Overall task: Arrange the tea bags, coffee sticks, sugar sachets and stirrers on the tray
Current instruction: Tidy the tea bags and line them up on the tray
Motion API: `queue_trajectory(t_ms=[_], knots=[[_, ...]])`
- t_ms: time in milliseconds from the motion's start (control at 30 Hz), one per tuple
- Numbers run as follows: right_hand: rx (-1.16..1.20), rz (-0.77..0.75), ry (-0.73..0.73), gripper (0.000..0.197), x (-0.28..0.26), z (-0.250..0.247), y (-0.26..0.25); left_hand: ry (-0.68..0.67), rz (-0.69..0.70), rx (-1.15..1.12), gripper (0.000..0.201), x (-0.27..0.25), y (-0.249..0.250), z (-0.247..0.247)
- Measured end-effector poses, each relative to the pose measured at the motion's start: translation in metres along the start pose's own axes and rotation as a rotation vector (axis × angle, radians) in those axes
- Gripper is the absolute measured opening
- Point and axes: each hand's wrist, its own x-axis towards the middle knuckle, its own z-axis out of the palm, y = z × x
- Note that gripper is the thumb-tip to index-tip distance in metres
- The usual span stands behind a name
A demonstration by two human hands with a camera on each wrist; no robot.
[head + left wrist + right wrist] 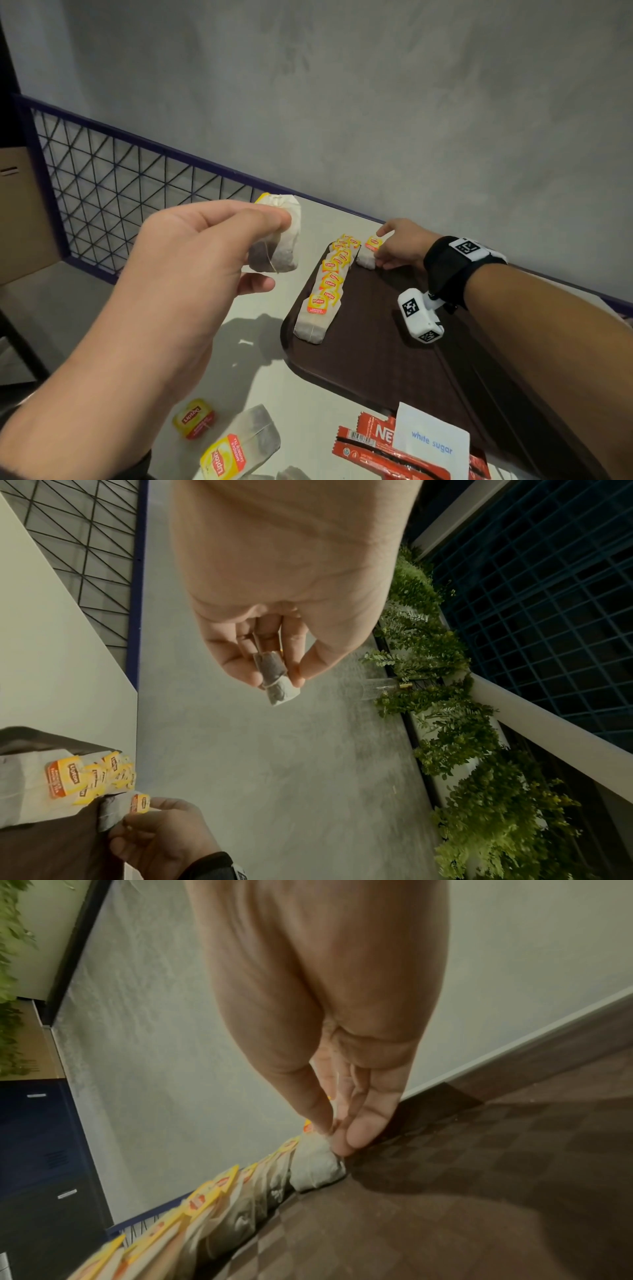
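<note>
Our left hand pinches a tea bag in the air left of the tray, while our right hand pinches another tea bag at the tray's far edge. That bag starts a second column just right of the row of tea bags, whose long axis runs near to far, so we judge the raised bag goes rightward, landing just nearer.

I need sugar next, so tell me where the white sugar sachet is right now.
In the head view the white sugar sachet lies off the tray, at the table's near edge, overlapping the red coffee sticks.

Left hand raised, fingers pinched; right hand reaches forward, fingertips pinching.
</note>
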Motion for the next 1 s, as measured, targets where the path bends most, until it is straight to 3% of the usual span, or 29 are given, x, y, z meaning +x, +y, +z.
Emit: queue_trajectory(t_ms=[167,433,533,633,833,1000], knots=[[0.015,0.009,-0.003,0.058,-0.002,0.003,-0.004,-0.004,-0.001,-0.011,0.009,-0.001,0.0,0.001],[-0.058,-0.022,0.022,0.021,-0.017,-0.001,-0.017,0.001,0.002,-0.021,0.01,0.0,0.001,0.001],[0.064,0.005,-0.092,0.008,-0.022,0.007,-0.026,0.008,0.009,-0.021,0.009,0.0,0.001,0.001],[0.144,0.076,-0.167,0.012,-0.024,0.019,-0.032,0.006,0.009,-0.026,0.01,0.0,0.001,0.001],[0.159,0.084,-0.155,0.028,-0.024,0.036,-0.037,0.004,0.004,-0.043,0.01,-0.001,0.002,0.001],[0.183,0.105,-0.154,0.031,-0.029,0.035,-0.041,-0.016,0.001,-0.045,0.01,-0.001,0.001,0.003]])
